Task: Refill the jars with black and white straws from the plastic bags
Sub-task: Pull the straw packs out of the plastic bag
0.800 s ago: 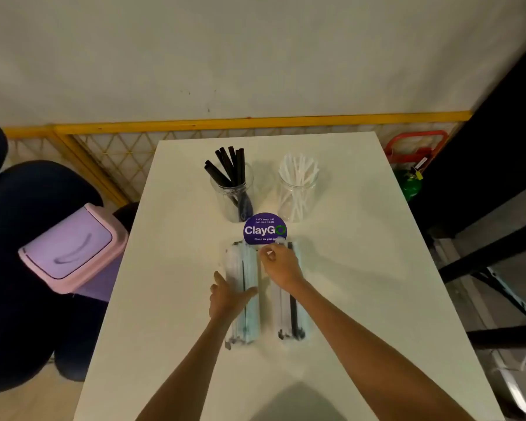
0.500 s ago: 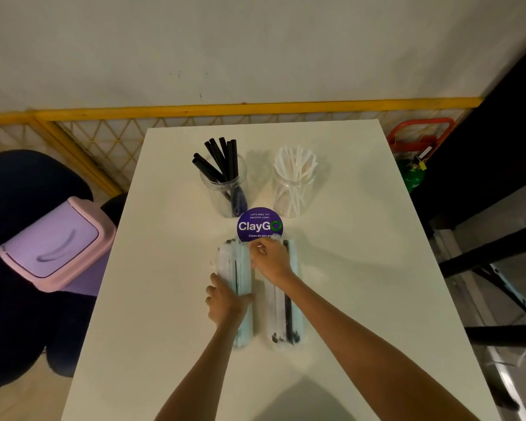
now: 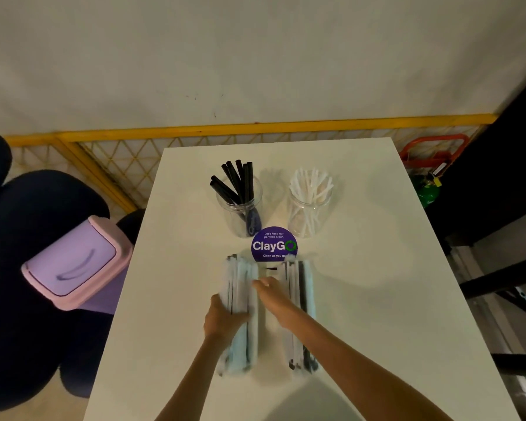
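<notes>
— Hands, how now?
— L. hand (image 3: pixel 225 317) grips left bag (image 3: pixel 240 275) at middle. R. hand (image 3: pixel 274 294) lies between the bags, fingertips at that bag's edge; pinching or not, cannot tell.
— Room?
— Right bag (image 3: pixel 298 278) just beside. Black-straw jar (image 3: pixel 240 214) and white-straw jar (image 3: pixel 310 214) stand beyond; table (image 3: pixel 377 299) edges well apart.

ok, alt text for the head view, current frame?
A person's left hand grips the left bag of straws lying on a white table while the right hand reaches its inner edge; the right bag lies alongside. Behind them are a purple ClayGo sticker, a jar of black straws and a jar of white straws.
</notes>
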Available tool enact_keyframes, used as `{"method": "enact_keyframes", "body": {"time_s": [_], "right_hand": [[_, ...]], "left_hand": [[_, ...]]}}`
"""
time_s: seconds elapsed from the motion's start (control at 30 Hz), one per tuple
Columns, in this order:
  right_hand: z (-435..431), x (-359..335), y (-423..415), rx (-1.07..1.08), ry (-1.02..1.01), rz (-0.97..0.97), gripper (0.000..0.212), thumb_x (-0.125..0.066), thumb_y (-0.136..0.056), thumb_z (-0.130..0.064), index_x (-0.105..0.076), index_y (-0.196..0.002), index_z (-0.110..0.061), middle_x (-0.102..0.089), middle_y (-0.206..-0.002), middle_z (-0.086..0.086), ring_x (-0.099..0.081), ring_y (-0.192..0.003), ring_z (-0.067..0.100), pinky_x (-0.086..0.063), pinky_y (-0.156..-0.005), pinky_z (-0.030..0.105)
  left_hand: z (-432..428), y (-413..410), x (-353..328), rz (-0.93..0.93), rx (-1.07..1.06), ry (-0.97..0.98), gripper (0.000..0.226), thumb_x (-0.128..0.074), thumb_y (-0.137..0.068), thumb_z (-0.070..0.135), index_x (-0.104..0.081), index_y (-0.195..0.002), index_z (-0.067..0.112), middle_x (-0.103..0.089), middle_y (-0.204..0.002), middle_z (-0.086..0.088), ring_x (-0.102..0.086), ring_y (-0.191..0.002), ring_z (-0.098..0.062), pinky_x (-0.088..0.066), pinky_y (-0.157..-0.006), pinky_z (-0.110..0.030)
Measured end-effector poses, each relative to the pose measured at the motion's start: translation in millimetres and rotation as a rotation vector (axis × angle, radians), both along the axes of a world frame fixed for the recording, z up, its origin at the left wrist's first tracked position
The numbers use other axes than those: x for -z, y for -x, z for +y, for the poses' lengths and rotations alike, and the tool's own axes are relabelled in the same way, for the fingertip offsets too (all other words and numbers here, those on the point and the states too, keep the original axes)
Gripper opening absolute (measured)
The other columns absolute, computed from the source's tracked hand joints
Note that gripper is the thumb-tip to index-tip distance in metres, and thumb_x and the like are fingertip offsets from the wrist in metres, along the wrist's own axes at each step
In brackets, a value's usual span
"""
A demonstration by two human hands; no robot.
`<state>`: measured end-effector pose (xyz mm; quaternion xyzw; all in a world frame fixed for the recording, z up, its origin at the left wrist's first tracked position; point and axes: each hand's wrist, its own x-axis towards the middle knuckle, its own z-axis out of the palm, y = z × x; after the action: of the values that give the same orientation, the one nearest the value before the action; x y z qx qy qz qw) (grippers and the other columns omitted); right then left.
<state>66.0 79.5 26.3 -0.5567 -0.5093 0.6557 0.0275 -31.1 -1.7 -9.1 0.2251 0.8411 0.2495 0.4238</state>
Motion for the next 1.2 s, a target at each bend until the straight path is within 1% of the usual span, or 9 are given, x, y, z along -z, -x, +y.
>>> {"method": "enact_keyframes", "body": {"time_s": [0.1,0.27,0.4,0.53,0.67,0.87,1.07,1.13,1.2], "right_hand": [[2,-3,5,0.116,0.138,-0.005,0.048,-0.031,-0.100,-0.036,-0.036,-0.138,-0.007,-0.051,-0.125,0.010,-0.050,-0.114,0.023,-0.037,-0.096,0.034],[0,-1,2,0.256,0.425,0.296,0.042,-0.034,-0.097,-0.049,-0.060,-0.107,-0.017,-0.065,-0.104,0.007,-0.060,-0.102,0.022,-0.045,-0.100,0.041],[-2,-5,0,0.310,0.403,0.354,0.031,-0.041,-0.098,-0.041,-0.063,-0.095,-0.020,-0.069,-0.098,0.006,-0.064,-0.095,0.021,-0.049,-0.094,0.039],[-1,-5,2,0.338,0.281,0.304,0.025,-0.051,-0.095,-0.033,-0.063,-0.103,-0.013,-0.068,-0.099,0.007,-0.063,-0.093,0.023,-0.049,-0.091,0.040],[-3,-9,10,0.391,0.163,0.318,0.047,-0.069,-0.083,-0.029,-0.054,-0.121,-0.007,-0.067,-0.110,0.011,-0.065,-0.097,0.026,-0.054,-0.085,0.040],[-3,-15,15,0.384,0.155,0.450,0.046,-0.065,-0.084,-0.037,-0.058,-0.116,-0.006,-0.070,-0.105,0.012,-0.070,-0.087,0.020,-0.056,-0.065,0.026],[6,-24,4,0.273,0.238,0.327,0.029,-0.068,-0.081,-0.038,-0.065,-0.090,-0.010,-0.067,-0.077,0.004,-0.061,-0.046,0.006,-0.045,-0.042,0.016],[7,-25,3,0.229,0.217,0.246,0.042,-0.065,-0.079,-0.050,-0.067,-0.094,-0.011,-0.069,-0.078,0.005,-0.064,-0.057,0.013,-0.051,-0.053,0.021],[9,-30,3,0.230,0.174,0.202,0.055,-0.063,-0.079,-0.055,-0.065,-0.109,-0.009,-0.068,-0.112,0.015,-0.066,-0.102,0.031,-0.052,-0.093,0.040]], "left_hand": [[-1,14,-3,-0.299,-0.067,-0.239,0.080,-0.082,-0.039,0.035,-0.056,-0.109,0.004,-0.066,-0.098,-0.017,-0.065,-0.087,-0.031,-0.053,-0.061,-0.028],[10,20,-18,-0.642,-0.023,-0.396,0.071,-0.075,-0.055,0.031,-0.056,-0.117,0.004,-0.064,-0.105,-0.027,-0.064,-0.095,-0.040,-0.055,-0.074,-0.042],[21,13,-22,-0.551,-0.094,-0.276,0.085,-0.075,-0.062,0.051,-0.043,-0.125,0.005,-0.059,-0.113,-0.019,-0.062,-0.101,-0.032,-0.054,-0.082,-0.043],[24,10,-33,-0.277,-0.004,-0.286,0.054,-0.049,-0.088,0.052,-0.049,-0.121,0.009,-0.063,-0.108,-0.010,-0.064,-0.094,-0.022,-0.054,-0.082,-0.036],[16,7,-50,-0.541,-0.022,-0.398,0.053,-0.056,-0.084,0.054,-0.052,-0.125,0.021,-0.067,-0.112,-0.009,-0.065,-0.102,-0.026,-0.052,-0.089,-0.044],[7,9,-53,-0.739,-0.057,-0.399,0.071,-0.081,-0.059,0.029,-0.053,-0.121,0.012,-0.068,-0.104,-0.021,-0.067,-0.092,-0.033,-0.056,-0.070,-0.037],[3,14,-50,-0.787,-0.102,-0.382,0.079,-0.079,-0.044,0.026,-0.056,-0.116,0.000,-0.068,-0.094,-0.024,-0.067,-0.078,-0.033,-0.056,-0.064,-0.036],[1,15,-47,-0.799,-0.093,-0.370,0.079,-0.079,-0.043,0.024,-0.056,-0.114,-0.001,-0.068,-0.093,-0.023,-0.067,-0.077,-0.033,-0.055,-0.064,-0.036],[0,16,-50,-0.820,-0.092,-0.368,0.076,-0.079,-0.043,0.023,-0.057,-0.112,-0.001,-0.068,-0.091,-0.021,-0.067,-0.076,-0.031,-0.055,-0.063,-0.035]]}}
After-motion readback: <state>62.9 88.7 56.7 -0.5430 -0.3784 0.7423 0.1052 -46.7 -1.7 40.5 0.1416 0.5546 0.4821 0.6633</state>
